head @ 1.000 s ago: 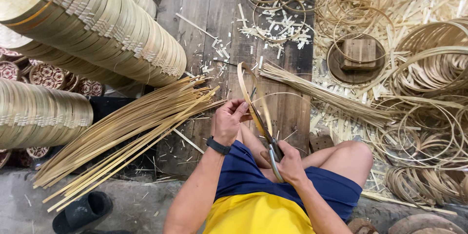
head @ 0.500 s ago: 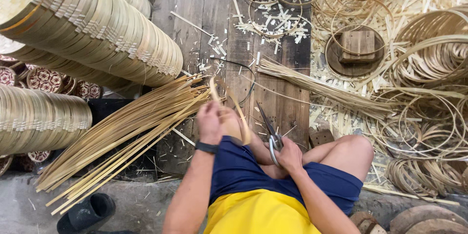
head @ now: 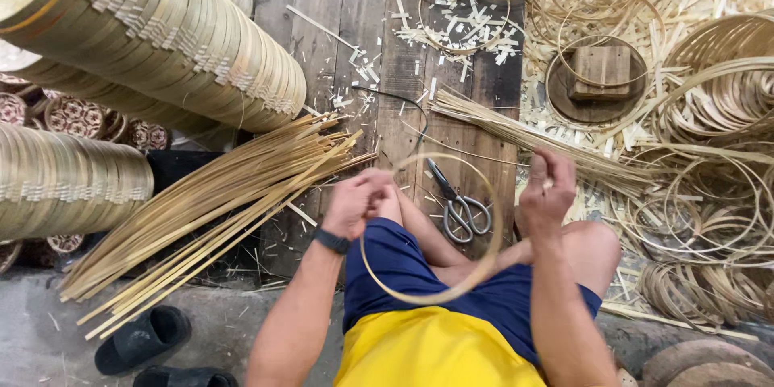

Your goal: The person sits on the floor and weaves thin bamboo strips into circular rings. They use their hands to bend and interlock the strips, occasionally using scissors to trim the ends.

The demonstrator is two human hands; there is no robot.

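Scissors [head: 458, 208] now lie on the planks; the bamboo strip [head: 435, 274] has become a hoop over the lap.

Left hand [head: 360, 201] pinches the overlapping ends, right hand [head: 547, 189] fisted on the far side; an even curve probably needs steady tension.

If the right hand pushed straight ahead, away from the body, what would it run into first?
Probably the bundle of thin bamboo slivers lying across the wooden planks just beyond the right hand. Depth is unclear, since the hand is raised and might pass above it.
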